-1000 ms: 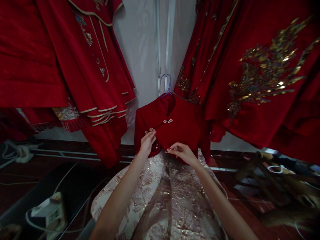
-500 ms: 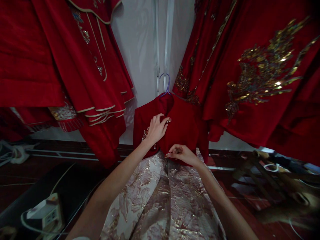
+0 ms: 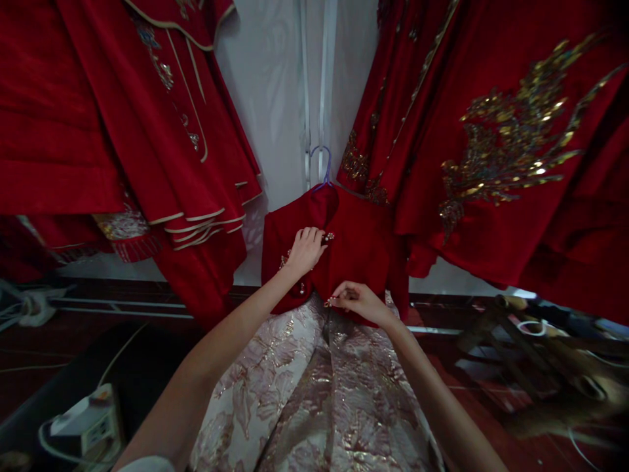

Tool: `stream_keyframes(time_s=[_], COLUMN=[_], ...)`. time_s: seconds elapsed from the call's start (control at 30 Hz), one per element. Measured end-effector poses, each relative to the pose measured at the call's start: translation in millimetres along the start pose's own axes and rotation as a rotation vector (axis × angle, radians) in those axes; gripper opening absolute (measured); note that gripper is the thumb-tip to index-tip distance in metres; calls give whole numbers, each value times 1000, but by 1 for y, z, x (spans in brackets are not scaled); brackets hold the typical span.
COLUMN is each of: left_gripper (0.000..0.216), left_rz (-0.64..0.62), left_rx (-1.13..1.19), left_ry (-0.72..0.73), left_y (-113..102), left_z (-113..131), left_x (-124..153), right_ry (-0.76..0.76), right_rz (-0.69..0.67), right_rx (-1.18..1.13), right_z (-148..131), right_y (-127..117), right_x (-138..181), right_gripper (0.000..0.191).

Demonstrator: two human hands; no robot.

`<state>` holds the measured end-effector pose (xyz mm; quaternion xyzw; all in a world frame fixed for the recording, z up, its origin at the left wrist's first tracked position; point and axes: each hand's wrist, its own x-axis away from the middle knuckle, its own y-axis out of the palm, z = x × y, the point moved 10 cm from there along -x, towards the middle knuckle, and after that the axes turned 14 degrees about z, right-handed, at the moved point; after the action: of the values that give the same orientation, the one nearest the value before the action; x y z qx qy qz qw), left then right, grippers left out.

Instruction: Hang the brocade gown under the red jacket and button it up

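Observation:
A small red velvet jacket hangs on a blue hanger against the white wall, over a pale pink and gold brocade skirt. My left hand lies on the jacket's front with its fingers curled at the upper jewelled clasp. My right hand pinches the jacket's lower hem at its front edge, fingertips pressed together on the cloth.
Large red garments hang on both sides: one with cream piping at the left, one with gold sequin embroidery at the right. A white power strip with cables lies at the lower left. A wooden stool stands at the right.
My left hand has moved up from the lower clasp near the jacket's left edge to the upper clasp at the chest. My right hand has kept its pinch on the hem.

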<state>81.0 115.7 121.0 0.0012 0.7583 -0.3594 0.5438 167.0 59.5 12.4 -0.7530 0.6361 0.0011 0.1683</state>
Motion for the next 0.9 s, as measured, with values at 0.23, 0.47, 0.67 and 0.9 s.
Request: stream_keyframes(time_s=[0.23,0.47,0.67,0.9], left_gripper=[22,17,18,31], left_rz=[-26,2,22,-90], left_rx=[-28,112,147,72], left_ry=[-5,-60,136,153], left_y=[2,-3,-17,-11], left_z=[1,-2,13,1], left_x=[-7,-17,-20,-20], right_ry=[27,53,-30,-309], right_rz=[-17,-28,40,449], right_rx=[1,-12,-35,-199], right_z=[7,9,-9,-77], right_y=[3,2,-4,-33], right_x=[-1,-1,1,-39], right_gripper=[33,34,32,37])
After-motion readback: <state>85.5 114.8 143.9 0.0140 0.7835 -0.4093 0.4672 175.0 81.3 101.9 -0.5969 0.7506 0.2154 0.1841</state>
